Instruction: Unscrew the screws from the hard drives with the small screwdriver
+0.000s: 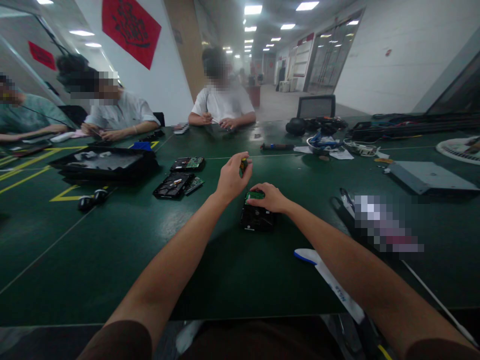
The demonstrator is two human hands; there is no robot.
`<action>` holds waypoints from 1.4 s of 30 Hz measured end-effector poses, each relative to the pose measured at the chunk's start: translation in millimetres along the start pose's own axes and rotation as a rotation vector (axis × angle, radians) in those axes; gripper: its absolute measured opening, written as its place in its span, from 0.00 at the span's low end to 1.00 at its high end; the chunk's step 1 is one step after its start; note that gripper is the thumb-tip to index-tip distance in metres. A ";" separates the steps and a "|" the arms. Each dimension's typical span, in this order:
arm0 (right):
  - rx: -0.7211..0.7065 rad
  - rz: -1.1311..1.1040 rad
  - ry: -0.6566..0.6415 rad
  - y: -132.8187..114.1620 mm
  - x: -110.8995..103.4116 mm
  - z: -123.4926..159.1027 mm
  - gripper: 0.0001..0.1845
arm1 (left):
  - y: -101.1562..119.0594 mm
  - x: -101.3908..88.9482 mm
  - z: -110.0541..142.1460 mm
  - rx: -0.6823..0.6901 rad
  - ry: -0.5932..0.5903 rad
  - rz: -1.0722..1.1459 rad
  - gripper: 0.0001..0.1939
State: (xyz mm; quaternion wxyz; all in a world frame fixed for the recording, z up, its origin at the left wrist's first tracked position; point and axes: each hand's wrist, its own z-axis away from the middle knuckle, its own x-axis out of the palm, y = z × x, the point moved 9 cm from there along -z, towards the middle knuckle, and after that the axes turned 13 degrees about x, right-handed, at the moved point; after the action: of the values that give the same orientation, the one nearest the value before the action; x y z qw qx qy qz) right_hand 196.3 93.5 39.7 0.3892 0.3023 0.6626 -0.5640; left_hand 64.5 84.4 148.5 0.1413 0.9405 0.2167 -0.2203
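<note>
A black hard drive with a green circuit board on its far end lies on the green table in front of me. My right hand rests on that far end, fingers pressed down on the board. Just above and left of the drive, my left hand is raised and closed around a small screwdriver with a yellow and black handle.
Two more opened drives with boards lie to the left, beside a black tray. A screwdriver, cables and a grey case sit to the right. A white and blue strap lies near me. Three people sit across the table.
</note>
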 end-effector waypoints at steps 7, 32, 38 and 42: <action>0.012 0.002 -0.004 0.9 1.1 -0.4 0.28 | 6.2 -6.4 -1.8 0.031 -0.029 -0.142 0.19; 0.007 0.006 -0.003 0.7 0.9 -0.7 0.28 | -1.1 -5.9 -2.0 0.027 -0.034 -0.127 0.17; 0.009 0.005 -0.013 0.4 0.4 -0.7 0.29 | -13.4 -2.5 3.0 -0.048 -0.005 -0.076 0.20; 0.002 0.004 -0.002 1.2 0.5 -1.6 0.28 | -17.4 0.3 5.4 -0.101 0.051 0.078 0.23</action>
State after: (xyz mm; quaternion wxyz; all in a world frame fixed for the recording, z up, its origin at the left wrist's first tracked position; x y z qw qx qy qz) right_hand 196.8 95.3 38.8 0.3908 0.3034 0.6609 -0.5643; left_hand 54.6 97.6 140.8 0.1914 0.9452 0.1943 -0.1793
